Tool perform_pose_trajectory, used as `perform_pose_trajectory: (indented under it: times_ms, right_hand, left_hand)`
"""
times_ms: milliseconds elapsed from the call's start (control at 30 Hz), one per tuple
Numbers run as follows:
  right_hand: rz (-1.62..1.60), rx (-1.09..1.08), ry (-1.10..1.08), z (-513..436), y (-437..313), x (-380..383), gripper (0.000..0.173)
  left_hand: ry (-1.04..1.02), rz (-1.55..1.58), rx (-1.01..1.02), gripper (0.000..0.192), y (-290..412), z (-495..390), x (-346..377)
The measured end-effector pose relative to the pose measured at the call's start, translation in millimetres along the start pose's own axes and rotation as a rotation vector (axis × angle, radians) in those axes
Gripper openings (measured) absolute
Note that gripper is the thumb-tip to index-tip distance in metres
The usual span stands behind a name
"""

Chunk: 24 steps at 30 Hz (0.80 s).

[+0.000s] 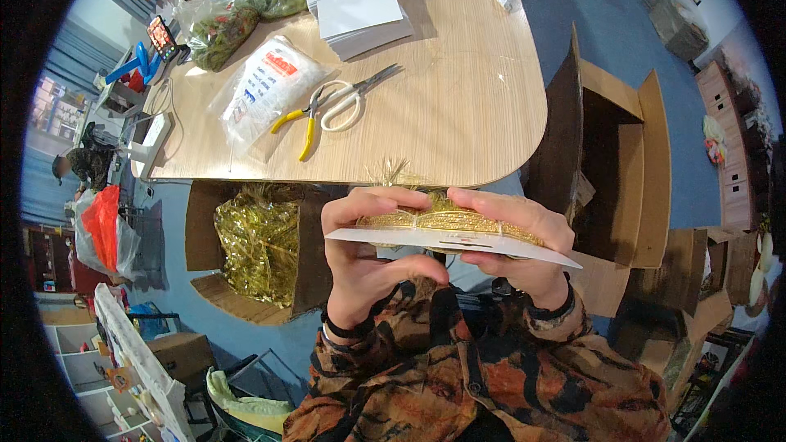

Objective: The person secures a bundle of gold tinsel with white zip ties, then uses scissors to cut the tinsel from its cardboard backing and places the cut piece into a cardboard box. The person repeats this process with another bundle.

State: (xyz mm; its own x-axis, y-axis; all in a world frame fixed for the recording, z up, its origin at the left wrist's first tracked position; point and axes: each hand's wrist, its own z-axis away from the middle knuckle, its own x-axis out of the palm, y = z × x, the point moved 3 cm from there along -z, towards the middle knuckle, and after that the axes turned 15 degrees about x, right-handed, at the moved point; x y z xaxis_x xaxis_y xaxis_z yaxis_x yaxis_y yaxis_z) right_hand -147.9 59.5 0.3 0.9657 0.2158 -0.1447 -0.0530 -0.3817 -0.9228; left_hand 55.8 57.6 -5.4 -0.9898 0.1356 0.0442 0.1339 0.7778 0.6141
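Observation:
Close to my chest, beyond the table's near edge, a white card (457,242) with a slot is held between both hands. Gold glittery trim (454,221) lies against the card's far side, with loose gold tinsel strands sticking up behind it. My left hand (374,245) grips the card and trim at one end, fingers on top and thumb below. My right hand (522,233) pinches the other end in the same way. On the wooden table (466,104) lie white-handled scissors (344,104) and yellow-handled pliers (308,126), touching one another.
A plastic bag of white items (270,89), a stack of white cards (362,15) and bags of green material (221,31) rest on the table. Below its edge stands a carton of gold tinsel (255,245). An open cardboard box (654,172) is at right; a person (89,166) is far left.

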Motion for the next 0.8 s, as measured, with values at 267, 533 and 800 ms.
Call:
perform_pose_trajectory:
  times_ms: [267, 533, 800]
  right_hand:
    - [-0.06, 0.018, 0.038, 6, 2, 17, 0.063]
    - [-0.074, 0.058, 0.143, 12, 8, 16, 0.053]
    - [-0.501, 0.271, -0.382, -4, -5, -4, 0.104]
  left_hand:
    - [0.044, 0.069, -0.068, 0.069, -9, -2, -6]
    - [0.119, 0.013, 0.049, 0.065, -9, -7, -10]
    - [-0.056, 0.227, -0.177, 0.07, -10, -13, -26]
